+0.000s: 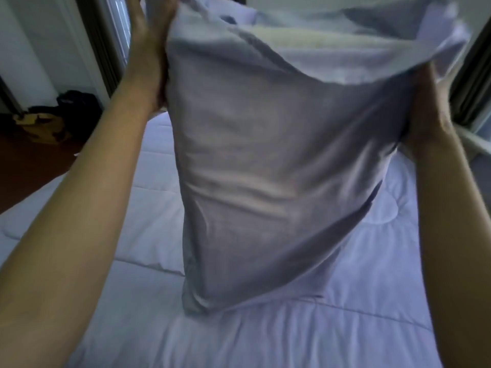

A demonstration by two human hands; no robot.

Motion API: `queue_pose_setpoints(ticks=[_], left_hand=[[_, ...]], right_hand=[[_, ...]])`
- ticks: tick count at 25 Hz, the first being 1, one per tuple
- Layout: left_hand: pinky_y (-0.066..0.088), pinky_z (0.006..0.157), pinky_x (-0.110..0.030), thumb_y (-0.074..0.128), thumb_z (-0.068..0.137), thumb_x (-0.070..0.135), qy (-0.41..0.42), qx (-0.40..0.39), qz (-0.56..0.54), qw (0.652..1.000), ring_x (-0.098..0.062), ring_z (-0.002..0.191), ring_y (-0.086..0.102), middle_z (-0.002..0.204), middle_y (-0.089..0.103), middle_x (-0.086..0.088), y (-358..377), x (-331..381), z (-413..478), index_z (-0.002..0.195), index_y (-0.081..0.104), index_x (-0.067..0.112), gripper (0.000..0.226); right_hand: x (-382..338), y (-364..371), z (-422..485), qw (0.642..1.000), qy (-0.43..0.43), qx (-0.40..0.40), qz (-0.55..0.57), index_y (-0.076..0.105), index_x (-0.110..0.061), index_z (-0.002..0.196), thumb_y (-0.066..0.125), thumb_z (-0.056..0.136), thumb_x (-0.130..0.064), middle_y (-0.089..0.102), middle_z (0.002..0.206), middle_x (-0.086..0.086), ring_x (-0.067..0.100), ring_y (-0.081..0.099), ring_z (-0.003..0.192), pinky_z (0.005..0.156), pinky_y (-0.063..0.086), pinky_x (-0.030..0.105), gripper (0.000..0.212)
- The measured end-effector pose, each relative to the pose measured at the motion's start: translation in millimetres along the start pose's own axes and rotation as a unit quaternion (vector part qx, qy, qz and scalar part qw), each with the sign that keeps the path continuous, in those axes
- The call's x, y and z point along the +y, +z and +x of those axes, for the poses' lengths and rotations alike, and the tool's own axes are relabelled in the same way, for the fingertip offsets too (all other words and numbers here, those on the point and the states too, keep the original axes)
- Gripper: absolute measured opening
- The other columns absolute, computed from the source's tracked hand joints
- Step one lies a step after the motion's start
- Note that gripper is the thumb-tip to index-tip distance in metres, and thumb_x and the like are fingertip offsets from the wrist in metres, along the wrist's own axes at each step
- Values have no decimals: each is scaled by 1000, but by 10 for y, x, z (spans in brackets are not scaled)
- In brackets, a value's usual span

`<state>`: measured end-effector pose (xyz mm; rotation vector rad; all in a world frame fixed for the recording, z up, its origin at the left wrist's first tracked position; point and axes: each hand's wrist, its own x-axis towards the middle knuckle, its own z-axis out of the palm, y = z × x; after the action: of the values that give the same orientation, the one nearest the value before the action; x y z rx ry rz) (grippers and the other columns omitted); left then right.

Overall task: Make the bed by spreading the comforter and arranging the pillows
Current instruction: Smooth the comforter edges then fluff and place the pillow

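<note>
A rectangular pillow in a lavender-grey cloth case (271, 168) is held upright at the centre of the view. Its lower end is set on the white quilted comforter (345, 328), which is spread beneath it from 4 to 8 o'clock. At 11 o'clock the left hand (148, 51) is laid along the pillow's side edge with fingers stretched upward. Whether any cloth is pinched there cannot be told through the blur. At 2 o'clock the right hand (427, 115) is clamped on gathered cloth near the case's open mouth, where the cream inner pad (305, 41) is exposed. A second lavender pillow (239, 14) is glimpsed at 12 o'clock, and a dark bag (77, 104) is seen on the floor at 9 o'clock.

The pad is probably being settled into its case before placement. Since mostly loose cloth appears to be gripped on the right, the pad could slip out if the pillow is tipped mouth-down. With a weak hold on the left, the pillow could twist and topple toward 7 o'clock. If the base is dragged toward 12 o'clock, the smoothed comforter could be rucked up.
</note>
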<state>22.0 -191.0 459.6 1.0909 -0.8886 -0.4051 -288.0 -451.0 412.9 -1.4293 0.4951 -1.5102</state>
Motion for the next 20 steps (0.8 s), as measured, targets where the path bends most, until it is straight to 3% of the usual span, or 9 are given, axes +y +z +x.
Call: queue_pose_setpoints(ticks=[4, 6, 7, 9, 11, 13, 15, 17, 20], left_hand=[[52, 52, -28, 57, 100, 6, 114, -72, 288, 948, -10, 56, 65, 85, 73, 8, 211, -232, -146, 94, 66, 21, 19], [51, 52, -27, 57, 103, 15, 189, 52, 309, 931, -6, 52, 61, 83, 73, 10, 134, -227, -185, 95, 66, 20, 13], [49, 53, -25, 55, 105, 24, 204, 91, 246, 943, -8, 57, 62, 86, 74, 6, 40, -122, -180, 95, 67, 21, 16], [52, 71, -27, 50, 106, 35, 173, -3, 234, 957, -18, 84, 70, 102, 74, -7, -250, 36, -172, 103, 70, 19, 25], [50, 92, -33, 67, 97, 31, 79, -107, 436, 890, -23, 104, 66, 115, 69, -6, -581, -49, -287, 116, 70, 17, 24], [48, 84, -30, 78, 89, 21, 70, -75, 535, 838, -18, 89, 64, 100, 69, -4, -862, -223, -336, 102, 72, 17, 15], [45, 69, -27, 74, 92, 18, 90, 23, 551, 829, -14, 70, 61, 78, 68, 0, -1036, -64, -267, 89, 67, 15, 8], [44, 69, -26, 69, 96, 20, 89, 73, 532, 839, -14, 71, 62, 75, 65, 7, -1228, 225, -54, 93, 64, 17, 7], [48, 93, -28, 77, 89, 33, 23, -106, 535, 838, -23, 107, 61, 119, 62, -4, -1115, 340, 2, 123, 60, 25, 39]], right_hand=[[341, 154, 208, 977, -2, -36, -210, 78, -17, 110, 65, 99, -28, 74, 85, -12, 3, 65, 76, 75, 52, 25, 21], [500, 258, 273, 952, -22, 84, -293, 76, -20, 98, 53, 101, -31, 76, 91, -7, 11, 68, 87, 82, 48, 25, 27], [479, 295, 340, 945, -26, 148, -291, 74, -20, 95, 48, 102, -30, 76, 94, -5, 15, 67, 89, 82, 48, 27, 28], [349, 364, 501, 946, -1, 212, -243, 72, -21, 94, 44, 104, -25, 74, 94, -5, 17, 66, 89, 80, 49, 28, 30], [229, 435, 667, 953, 25, 215, -210, 75, -20, 95, 45, 106, -27, 74, 95, -4, 15, 67, 89, 81, 51, 28, 32], [146, 495, 834, 956, 18, 204, -211, 76, -20, 94, 47, 106, -27, 75, 93, -4, 15, 68, 87, 79, 52, 27, 32], [71, 476, 945, 958, 28, 190, -212, 78, -19, 91, 48, 102, -25, 76, 91, -3, 16, 69, 86, 78, 53, 28, 33], [47, 433, 1023, 967, 35, 159, -197, 79, -18, 88, 50, 96, -23, 76, 89, -1, 19, 69, 85, 78, 52, 31, 31], [106, 327, 932, 980, 48, 99, -165, 81, -18, 87, 55, 92, -27, 71, 81, -1, 15, 64, 77, 71, 49, 32, 28]])
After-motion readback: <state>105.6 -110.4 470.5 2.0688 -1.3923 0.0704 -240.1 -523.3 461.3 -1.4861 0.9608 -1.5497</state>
